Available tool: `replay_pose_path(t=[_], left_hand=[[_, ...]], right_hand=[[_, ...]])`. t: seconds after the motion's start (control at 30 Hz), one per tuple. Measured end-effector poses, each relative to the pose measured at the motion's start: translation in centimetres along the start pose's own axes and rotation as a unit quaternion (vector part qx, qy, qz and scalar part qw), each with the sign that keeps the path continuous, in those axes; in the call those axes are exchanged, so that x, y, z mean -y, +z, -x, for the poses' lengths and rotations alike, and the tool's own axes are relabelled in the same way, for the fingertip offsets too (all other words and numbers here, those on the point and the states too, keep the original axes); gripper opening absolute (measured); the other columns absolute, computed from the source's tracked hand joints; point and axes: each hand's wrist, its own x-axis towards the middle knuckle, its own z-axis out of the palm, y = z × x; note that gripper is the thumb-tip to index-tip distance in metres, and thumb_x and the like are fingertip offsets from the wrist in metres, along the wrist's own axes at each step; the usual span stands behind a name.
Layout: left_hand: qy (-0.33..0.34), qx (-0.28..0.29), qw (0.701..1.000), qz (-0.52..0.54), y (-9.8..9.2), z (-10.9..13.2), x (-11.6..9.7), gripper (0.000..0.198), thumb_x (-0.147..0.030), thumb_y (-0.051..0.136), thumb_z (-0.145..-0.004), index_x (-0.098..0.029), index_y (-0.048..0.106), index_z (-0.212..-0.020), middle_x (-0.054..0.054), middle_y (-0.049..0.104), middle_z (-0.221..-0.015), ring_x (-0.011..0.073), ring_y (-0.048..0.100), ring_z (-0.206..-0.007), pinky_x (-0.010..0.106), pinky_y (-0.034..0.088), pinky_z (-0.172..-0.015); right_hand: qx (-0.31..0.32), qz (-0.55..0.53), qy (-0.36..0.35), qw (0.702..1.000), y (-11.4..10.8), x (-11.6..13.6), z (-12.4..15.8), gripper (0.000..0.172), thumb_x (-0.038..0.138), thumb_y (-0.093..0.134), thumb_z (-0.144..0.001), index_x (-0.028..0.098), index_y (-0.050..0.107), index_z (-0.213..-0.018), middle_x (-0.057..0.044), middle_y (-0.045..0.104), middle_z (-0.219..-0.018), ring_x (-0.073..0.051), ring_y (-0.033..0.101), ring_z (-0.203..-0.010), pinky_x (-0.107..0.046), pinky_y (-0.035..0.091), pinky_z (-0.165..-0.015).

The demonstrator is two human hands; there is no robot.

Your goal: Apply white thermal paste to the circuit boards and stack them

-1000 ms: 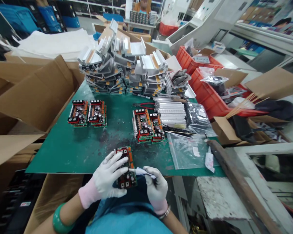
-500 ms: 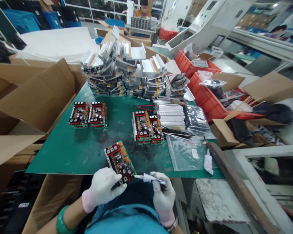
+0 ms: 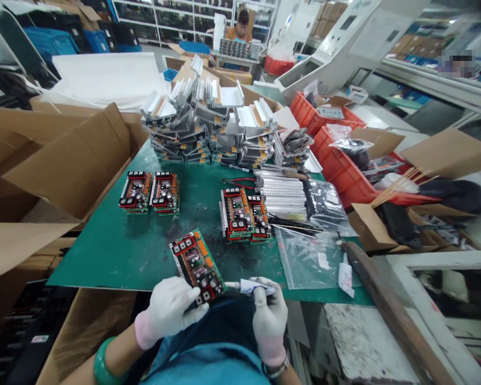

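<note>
My left hand (image 3: 174,307), in a white glove, grips the lower left end of a circuit board (image 3: 198,263). The board is tilted over the table's front edge, with orange, black and red parts on its face. In my gloved right hand (image 3: 269,315) is a white tube (image 3: 253,287) with a narrow nozzle. Its nozzle points left at the board's lower right edge; whether they touch I cannot tell. Beyond the held board, two stacks of boards stand at the left (image 3: 136,191), and two more stacks of boards (image 3: 237,214) lie right of centre.
Finned metal profiles (image 3: 208,120) are piled high at the table's back. Metal strips (image 3: 282,195), a clear plastic bag (image 3: 302,262) and another white tube (image 3: 346,275) lie to the right. Cardboard boxes (image 3: 72,155) flank the left; red crates (image 3: 344,166) stand right. A person (image 3: 240,32) sits far back.
My right hand has shifted slightly, and the tube now lies more level. The board stays in my left hand, turned a little. The camera view has tipped slightly upward.
</note>
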Motion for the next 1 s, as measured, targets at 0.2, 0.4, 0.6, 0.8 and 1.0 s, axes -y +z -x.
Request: replay_pose_path(t=[0.2,0.4,0.6,0.8,1.0], left_hand=[[0.01,-0.004,1.0,-0.02,0.0,0.1,0.4,0.013,-0.027,0.058,-0.089,-0.021,0.051,-0.098,-0.004,0.058,-0.058,0.0139,0.053,-0.047,0.028,0.039,-0.05],[0.022,0.0,0.999,-0.044,0.1,0.1,0.4,0.014,-0.028,0.057,-0.09,-0.021,0.049,-0.099,-0.004,0.059,-0.059,0.0141,0.054,-0.046,0.028,0.039,-0.047],[0.006,-0.009,0.997,-0.08,-1.2,-0.7,2.8,0.016,-0.028,0.061,-0.088,-0.022,0.051,-0.099,-0.003,0.061,-0.063,0.0157,0.057,-0.052,0.029,0.042,-0.052],[-0.148,0.017,0.968,-0.203,-4.3,-3.9,12.3,0.025,-0.043,0.051,-0.095,-0.021,0.064,-0.094,0.007,0.072,-0.086,0.0238,0.068,-0.081,0.038,0.049,-0.075],[-0.215,0.043,0.95,-0.222,-5.0,-5.3,18.1,0.035,-0.047,0.044,-0.095,-0.021,0.068,-0.095,0.008,0.073,-0.088,0.0291,0.067,-0.088,0.043,0.048,-0.081]], right_hand=[[0.025,0.026,-0.054,0.998,-0.1,-0.5,-0.3,0.018,0.037,0.063,-0.088,0.02,0.067,-0.084,-0.004,0.071,-0.079,-0.018,0.069,-0.071,-0.028,0.055,-0.066],[0.041,0.037,-0.066,0.996,0.2,-0.7,-0.7,0.022,0.041,0.067,-0.085,0.02,0.066,-0.079,-0.002,0.068,-0.073,-0.016,0.065,-0.064,-0.025,0.053,-0.06],[0.017,-0.077,0.134,0.988,0.0,-2.0,-2.6,0.04,0.055,0.07,-0.078,0.017,0.067,-0.089,-0.003,0.073,-0.075,-0.015,0.065,-0.057,-0.025,0.054,-0.053],[-0.022,-0.108,0.169,0.979,-0.8,-4.2,-4.8,0.049,0.057,0.081,-0.062,0.016,0.069,-0.086,-0.004,0.074,-0.074,-0.017,0.067,-0.056,-0.027,0.057,-0.055],[0.027,-0.109,0.196,0.974,-1.2,-5.4,-5.0,0.051,0.058,0.084,-0.058,0.015,0.072,-0.082,-0.008,0.077,-0.081,-0.023,0.072,-0.069,-0.031,0.061,-0.061]])
